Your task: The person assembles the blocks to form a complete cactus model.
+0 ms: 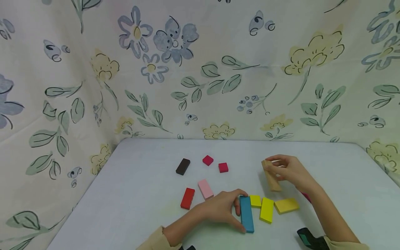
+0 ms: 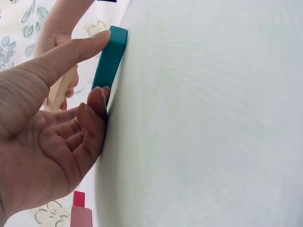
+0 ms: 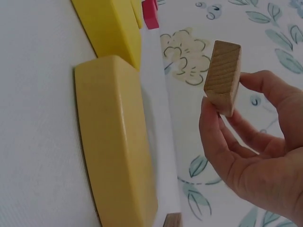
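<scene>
While both hands are engaged over the white table [image 1: 131, 205], each is found grasping one block. The left hand [image 1: 220, 208], at lower centre of the frame, pinches the blue block [image 1: 247, 214] lengthwise, thumb at its near end and fingertips at its far end; the left wrist view confirms this grip. The blue block lies directly to the right of the left palm, its long side running up the frame. The right hand [image 1: 290, 172], right of centre and farther up the frame, holds the natural wood block [image 1: 272, 177] between thumb and fingers at its upper end. That block slants down and to the right, left of and below the right hand's fingers; whether its lower end touches the table cannot be determined. Between the two hands' work, a small yellow block [image 1: 255, 201] sits against or just beside the blue block's upper right edge, followed rightward by a longer yellow block [image 1: 266, 210] and a dull yellow block [image 1: 286, 205]. Near the left hand, at its upper left, lie the pink block [image 1: 205, 189] and the red block [image 1: 187, 198]. Well apart, toward the table's far side, are a dark brown block [image 1: 183, 166] and two small crimson blocks [image 1: 207, 160]. A crimson piece [image 1: 306, 197] is partly hidden by the right forearm.
</scene>
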The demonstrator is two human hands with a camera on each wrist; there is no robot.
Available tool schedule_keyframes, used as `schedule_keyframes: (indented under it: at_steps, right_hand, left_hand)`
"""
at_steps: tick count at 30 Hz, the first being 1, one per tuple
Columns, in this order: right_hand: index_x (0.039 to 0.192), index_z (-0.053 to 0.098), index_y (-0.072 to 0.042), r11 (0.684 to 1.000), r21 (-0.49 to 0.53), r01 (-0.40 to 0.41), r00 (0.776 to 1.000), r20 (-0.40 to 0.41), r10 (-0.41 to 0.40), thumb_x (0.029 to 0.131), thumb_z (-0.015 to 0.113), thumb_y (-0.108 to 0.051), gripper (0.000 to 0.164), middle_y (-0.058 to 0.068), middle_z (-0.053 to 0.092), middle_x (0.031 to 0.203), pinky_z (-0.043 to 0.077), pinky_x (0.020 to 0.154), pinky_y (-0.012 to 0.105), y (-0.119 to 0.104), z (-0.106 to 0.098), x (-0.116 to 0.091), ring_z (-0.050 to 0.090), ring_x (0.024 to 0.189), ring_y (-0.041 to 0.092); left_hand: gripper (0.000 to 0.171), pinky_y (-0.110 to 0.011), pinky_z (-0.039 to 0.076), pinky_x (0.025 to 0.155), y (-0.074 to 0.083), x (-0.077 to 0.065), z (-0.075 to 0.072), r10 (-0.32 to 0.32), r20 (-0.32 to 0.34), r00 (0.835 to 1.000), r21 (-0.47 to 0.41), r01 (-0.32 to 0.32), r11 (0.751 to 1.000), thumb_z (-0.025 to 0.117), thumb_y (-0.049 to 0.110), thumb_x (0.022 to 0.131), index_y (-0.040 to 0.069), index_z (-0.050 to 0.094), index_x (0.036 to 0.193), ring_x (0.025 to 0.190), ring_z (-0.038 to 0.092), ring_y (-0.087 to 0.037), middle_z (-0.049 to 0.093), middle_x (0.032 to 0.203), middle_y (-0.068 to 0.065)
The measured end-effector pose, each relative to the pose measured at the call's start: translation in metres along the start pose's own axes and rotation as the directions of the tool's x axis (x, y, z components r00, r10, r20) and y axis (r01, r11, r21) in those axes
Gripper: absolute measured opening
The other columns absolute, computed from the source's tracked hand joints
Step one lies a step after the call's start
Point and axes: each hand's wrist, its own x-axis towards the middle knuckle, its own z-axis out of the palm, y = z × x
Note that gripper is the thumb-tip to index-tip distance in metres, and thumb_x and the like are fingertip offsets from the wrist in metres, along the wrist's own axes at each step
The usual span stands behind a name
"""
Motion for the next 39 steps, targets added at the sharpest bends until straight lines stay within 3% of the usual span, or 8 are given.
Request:
schedule_keyframes:
  at_steps: [10, 12, 15, 17, 19, 22, 29, 39]
  right_hand:
    - [0.142, 0.057, 0.006, 0.999, 0.042, -0.027, 0.999, -0.030, 0.029, 0.104, 0.068, -0.033, 0.056, 0.029, 0.064, 0.130, 0.064, 0.080, 0.035, -0.014, 0.010, 0.003, 0.068, 0.102, 0.026]
    - [0.143, 0.056, 0.006, 0.998, 0.053, -0.037, 0.999, -0.031, 0.039, 0.104, 0.069, -0.034, 0.057, 0.029, 0.063, 0.129, 0.064, 0.081, 0.036, -0.017, 0.013, 0.003, 0.068, 0.102, 0.026]
    - [0.143, 0.056, 0.006, 0.996, 0.070, -0.046, 0.998, -0.037, 0.049, 0.104, 0.069, -0.033, 0.057, 0.028, 0.064, 0.127, 0.064, 0.081, 0.036, -0.019, 0.017, 0.004, 0.068, 0.100, 0.026]
    - [0.143, 0.056, 0.007, 0.996, 0.081, -0.041, 0.998, -0.040, 0.044, 0.104, 0.069, -0.031, 0.056, 0.027, 0.064, 0.126, 0.064, 0.080, 0.036, -0.021, 0.020, 0.005, 0.068, 0.099, 0.026]
    - [0.142, 0.057, 0.007, 0.996, 0.086, -0.037, 0.998, -0.046, 0.041, 0.103, 0.069, -0.030, 0.055, 0.026, 0.064, 0.124, 0.064, 0.078, 0.034, -0.022, 0.022, 0.006, 0.067, 0.097, 0.025]
    - [0.141, 0.057, 0.007, 0.996, 0.081, -0.036, 0.998, -0.052, 0.040, 0.103, 0.069, -0.031, 0.055, 0.027, 0.064, 0.124, 0.064, 0.077, 0.035, -0.024, 0.026, 0.007, 0.068, 0.097, 0.025]
    - [0.141, 0.058, 0.006, 0.995, 0.076, -0.065, 0.995, -0.073, 0.071, 0.102, 0.071, -0.034, 0.058, 0.029, 0.063, 0.127, 0.064, 0.077, 0.035, -0.030, 0.035, 0.010, 0.068, 0.099, 0.029]
    - [0.140, 0.059, 0.004, 0.989, 0.104, -0.101, 0.991, -0.082, 0.110, 0.101, 0.072, -0.032, 0.054, 0.029, 0.063, 0.127, 0.065, 0.080, 0.038, -0.030, 0.052, 0.016, 0.067, 0.099, 0.029]
  left_hand:
    - [0.076, -0.018, 0.050, 0.067, 0.044, -0.022, -0.007, -0.038, -0.028, 0.999, 0.011, 0.039, 0.999, 0.091, 0.017, 0.083, 0.018, 0.049, 0.147, 0.078, 0.054, -0.001, 0.059, 0.088, 0.011]
    - [0.077, -0.018, 0.051, 0.068, 0.032, -0.017, -0.005, -0.021, -0.019, 1.000, 0.005, 0.021, 1.000, 0.092, 0.021, 0.083, 0.021, 0.049, 0.147, 0.079, 0.055, 0.000, 0.060, 0.088, 0.012]
    - [0.077, -0.018, 0.051, 0.067, 0.028, -0.014, -0.005, -0.020, -0.008, 1.000, -0.001, 0.020, 1.000, 0.092, 0.022, 0.083, 0.021, 0.049, 0.147, 0.079, 0.056, -0.001, 0.061, 0.088, 0.012]
    - [0.078, -0.018, 0.052, 0.067, 0.015, -0.008, -0.003, 0.001, -0.006, 1.000, 0.004, -0.001, 1.000, 0.092, 0.026, 0.083, 0.026, 0.048, 0.147, 0.080, 0.056, 0.001, 0.061, 0.089, 0.014]
    - [0.078, -0.019, 0.053, 0.067, 0.012, -0.007, -0.002, -0.002, -0.005, 1.000, 0.009, 0.002, 1.000, 0.092, 0.027, 0.083, 0.027, 0.048, 0.147, 0.080, 0.056, 0.000, 0.061, 0.090, 0.014]
    - [0.079, -0.020, 0.054, 0.068, -0.007, 0.001, 0.002, 0.017, -0.004, 1.000, 0.011, -0.017, 1.000, 0.092, 0.031, 0.083, 0.034, 0.046, 0.147, 0.081, 0.058, 0.001, 0.062, 0.091, 0.017]
    - [0.077, -0.020, 0.054, 0.068, 0.022, -0.016, -0.007, -0.041, 0.004, 0.999, -0.010, 0.041, 0.999, 0.091, 0.024, 0.084, 0.024, 0.048, 0.148, 0.077, 0.059, -0.005, 0.062, 0.093, 0.011]
    - [0.077, -0.020, 0.055, 0.070, -0.014, -0.003, -0.002, -0.035, -0.006, 0.999, -0.110, 0.034, 0.993, 0.091, 0.032, 0.084, 0.032, 0.047, 0.147, 0.073, 0.062, -0.009, 0.067, 0.095, 0.014]
